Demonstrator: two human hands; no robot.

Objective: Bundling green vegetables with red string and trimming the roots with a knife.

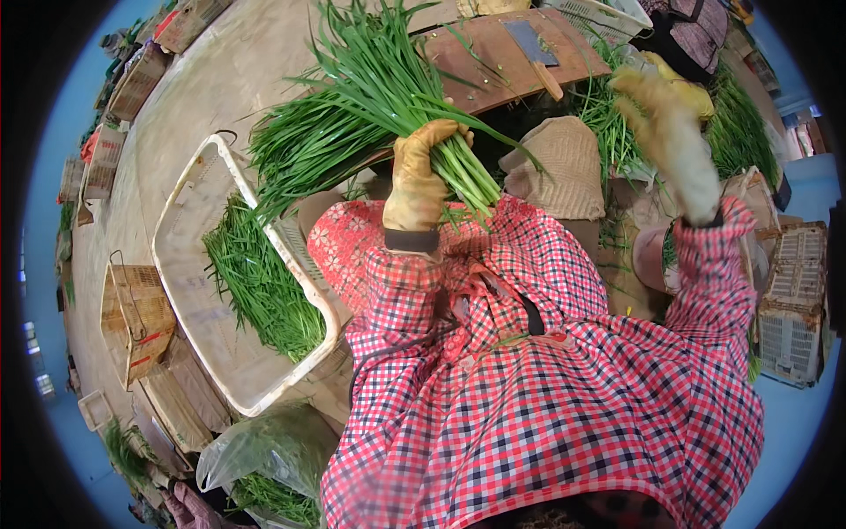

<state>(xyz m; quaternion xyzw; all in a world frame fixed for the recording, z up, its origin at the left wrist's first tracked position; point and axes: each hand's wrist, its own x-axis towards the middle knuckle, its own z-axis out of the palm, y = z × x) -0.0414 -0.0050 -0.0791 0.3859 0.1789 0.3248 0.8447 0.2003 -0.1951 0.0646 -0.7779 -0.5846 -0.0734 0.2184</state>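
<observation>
My left hand (418, 173), in a stained yellowish glove, grips a bunch of garlic chives (390, 86) over my lap. The pale stem ends point down towards my apron and the green leaves fan out up and to the left. Another pile of chives (317, 142) lies just behind the bunch. My right hand (671, 132) is gloved too and blurred by motion. It is raised at the right, near loose chives (605, 122), its fingers seemingly apart and nothing visible in them. A knife with a broad blade (525, 41) and wooden handle rests on a brown board (462, 56).
A white plastic crate (228, 155) with chives stands at my left. Below it is a clear plastic bag (271, 443) by more chives. A wooden-coloured crate (142, 317) stands further left. Another person (694, 33) with a yellow glove sits at the upper right. Crates (793, 304) are stacked at right.
</observation>
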